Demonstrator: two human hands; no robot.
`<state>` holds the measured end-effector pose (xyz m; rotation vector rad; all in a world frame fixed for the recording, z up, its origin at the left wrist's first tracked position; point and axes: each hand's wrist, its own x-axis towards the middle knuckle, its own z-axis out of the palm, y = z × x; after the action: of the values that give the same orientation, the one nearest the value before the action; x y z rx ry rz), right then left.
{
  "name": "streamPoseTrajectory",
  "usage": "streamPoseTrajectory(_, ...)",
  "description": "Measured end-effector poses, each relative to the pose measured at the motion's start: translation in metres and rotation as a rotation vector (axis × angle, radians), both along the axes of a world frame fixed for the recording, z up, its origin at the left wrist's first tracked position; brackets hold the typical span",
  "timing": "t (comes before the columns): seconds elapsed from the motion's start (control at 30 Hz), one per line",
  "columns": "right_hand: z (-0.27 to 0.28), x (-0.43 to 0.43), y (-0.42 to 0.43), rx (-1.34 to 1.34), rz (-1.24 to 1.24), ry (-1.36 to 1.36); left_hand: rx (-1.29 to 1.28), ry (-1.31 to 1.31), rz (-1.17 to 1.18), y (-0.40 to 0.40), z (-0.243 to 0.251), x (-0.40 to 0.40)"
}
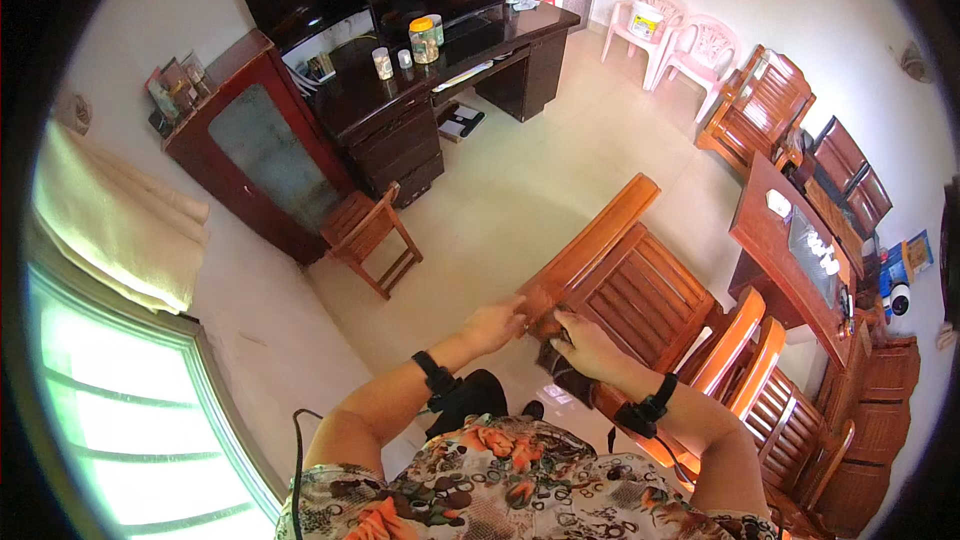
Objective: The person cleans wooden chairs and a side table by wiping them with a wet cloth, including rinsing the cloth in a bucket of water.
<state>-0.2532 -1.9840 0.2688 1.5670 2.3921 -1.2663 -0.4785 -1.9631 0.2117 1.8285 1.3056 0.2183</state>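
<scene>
In front of me stands a wooden armchair (pixel 637 292) with a slatted panel and a broad polished armrest (pixel 600 232). My left hand (pixel 495 326) is at the near end of this armrest; its fingertips are blurred, and I cannot tell whether they grip or only touch. Just to the right, my right hand (pixel 589 343) has its fingers curled around a dark brown cloth (pixel 568 379). That cloth hangs down by the chair's near corner, partly hidden under the hand. Both wrists wear black bands.
A small wooden chair (pixel 375 236) stands by a red-brown cabinet (pixel 262 142). Farther off is a dark desk (pixel 360 101) with jars. On the right are a red-brown table (pixel 772 202) and more wooden seats (pixel 780 420). Pink plastic chairs (pixel 701 52) line the far wall.
</scene>
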Motion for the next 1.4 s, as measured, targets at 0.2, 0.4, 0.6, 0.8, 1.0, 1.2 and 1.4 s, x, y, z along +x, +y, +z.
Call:
streamPoseTrajectory(0.2,-0.026,-0.043,0.036,0.148,0.047,-0.07,-0.11,-0.246,-0.162,0.036,-0.03,-0.045)
streamPoseTrajectory(0.4,-0.021,-0.069,0.051,-0.031,0.052,-0.402,-0.304,-0.079,-0.134,0.103,-0.029,-0.138)
streamPoseTrajectory(0.6,-0.042,-0.072,0.041,0.027,-0.274,-0.305,-0.296,-0.11,0.007,0.127,-0.06,-0.242)
streamPoseTrajectory(0.8,-0.055,-0.033,0.02,-0.009,-0.522,-0.179,-0.262,-0.098,-0.046,0.118,-0.092,-0.219)
streamPoseTrajectory(1.0,-0.093,0.005,0.037,-0.316,-0.624,-0.2,-0.192,-0.024,-0.2,0.135,-0.061,-0.188)
streamPoseTrajectory(1.2,-0.1,0.022,0.01,-0.27,-0.576,-0.237,-0.16,0.207,-0.419,0.145,-0.059,-0.188)
streamPoseTrajectory(1.4,-0.145,0.016,-0.016,-0.314,-0.512,-0.026,-0.119,0.318,-0.471,0.193,-0.037,-0.149)
